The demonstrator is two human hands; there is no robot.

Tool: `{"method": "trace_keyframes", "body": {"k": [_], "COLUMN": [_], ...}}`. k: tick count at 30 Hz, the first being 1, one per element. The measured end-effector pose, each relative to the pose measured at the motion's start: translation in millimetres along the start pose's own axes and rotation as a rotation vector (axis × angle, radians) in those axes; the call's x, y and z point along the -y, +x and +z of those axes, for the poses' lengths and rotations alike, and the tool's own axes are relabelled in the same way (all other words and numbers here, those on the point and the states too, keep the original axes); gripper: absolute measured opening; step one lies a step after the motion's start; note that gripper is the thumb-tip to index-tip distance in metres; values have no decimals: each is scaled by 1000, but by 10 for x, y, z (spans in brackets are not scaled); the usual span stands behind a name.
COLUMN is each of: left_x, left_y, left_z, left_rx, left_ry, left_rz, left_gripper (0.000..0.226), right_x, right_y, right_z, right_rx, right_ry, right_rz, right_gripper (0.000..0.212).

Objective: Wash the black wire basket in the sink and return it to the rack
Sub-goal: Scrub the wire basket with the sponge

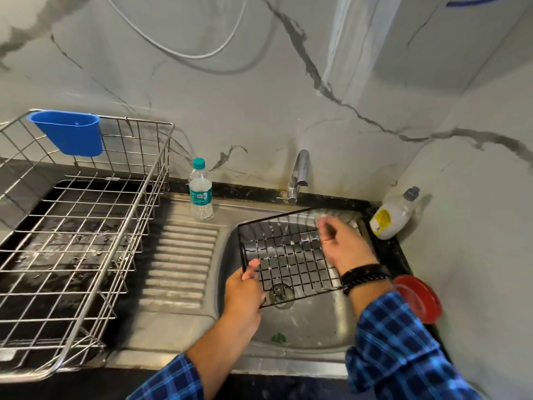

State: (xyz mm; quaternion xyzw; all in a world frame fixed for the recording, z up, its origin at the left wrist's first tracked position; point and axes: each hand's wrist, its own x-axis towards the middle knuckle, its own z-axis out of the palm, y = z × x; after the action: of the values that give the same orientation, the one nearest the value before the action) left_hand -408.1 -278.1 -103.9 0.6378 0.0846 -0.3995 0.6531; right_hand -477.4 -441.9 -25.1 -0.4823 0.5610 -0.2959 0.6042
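The black wire basket (288, 258) is held tilted over the steel sink (311, 321), with soap foam on its wires. My left hand (243, 293) grips its near left corner. My right hand (343, 243) rests on the basket's far right side, blurred, with a pale greenish thing in its fingers that I cannot make out. The tap (298, 176) stands behind the basket; no clear stream of water shows. The steel dish rack (86, 235) sits on the counter at the left.
A blue plastic cup (69, 132) hangs on the rack's back rail. A water bottle (200, 190) stands by the ribbed drainboard (178, 264). A soap bottle (392, 215) leans in the right corner, and a red lid (418, 298) lies by the sink's right edge.
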Motion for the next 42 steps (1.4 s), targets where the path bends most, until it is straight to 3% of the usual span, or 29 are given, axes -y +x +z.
{"method": "trace_keyframes", "body": {"k": [2, 5, 9, 12, 14, 19, 22, 24, 26, 29, 32, 35, 42], "left_x": [-5, -6, -53, -92, -135, -247, -245, -214, -173, -199, -259, -305, -270], "left_y": [-9, -86, -114, -140, -183, -142, -129, -163, -184, -180, -157, -134, -77], "left_z": [-41, 3, 151, 216, 239, 129, 53, 63, 89, 116, 110, 119, 79], "left_rx": [9, 48, 102, 166, 171, 46, 47, 57, 76, 88, 110, 115, 61], "left_ry": [-44, -31, 8, 3, 0, -17, -69, -82, -102, -108, -64, -42, -16], "left_rz": [-71, -101, -112, -93, -67, -24, -83, -121, -136, -125, -75, -14, 81], "left_gripper": [49, 48, 39, 38, 35, 41, 43, 44, 41, 39, 44, 46, 45], "right_x": [128, -36, -200, -393, -477, -128, 199, 248, 197, 117, 0, -60, 52], "right_y": [171, 40, -139, -335, -334, -131, -6, 9, -27, -96, -141, -106, 88], "right_z": [-26, -3, 440, 763, 817, 389, 66, 4, 82, 256, 357, 350, 109], "right_rx": [-89, -106, -162, 43, 106, 12, -70, -122, -69, -199, -13, 119, -289], "right_ry": [-45, 159, 74, -206, -201, 86, 114, 31, 381, 265, 43, 30, -495], "right_rz": [-169, -88, -107, -105, -45, 24, 26, -99, -73, -85, -67, -56, -381], "right_gripper": [38, 23, 20, 16, 13, 17, 19, 26, 24, 20, 20, 28, 7]}}
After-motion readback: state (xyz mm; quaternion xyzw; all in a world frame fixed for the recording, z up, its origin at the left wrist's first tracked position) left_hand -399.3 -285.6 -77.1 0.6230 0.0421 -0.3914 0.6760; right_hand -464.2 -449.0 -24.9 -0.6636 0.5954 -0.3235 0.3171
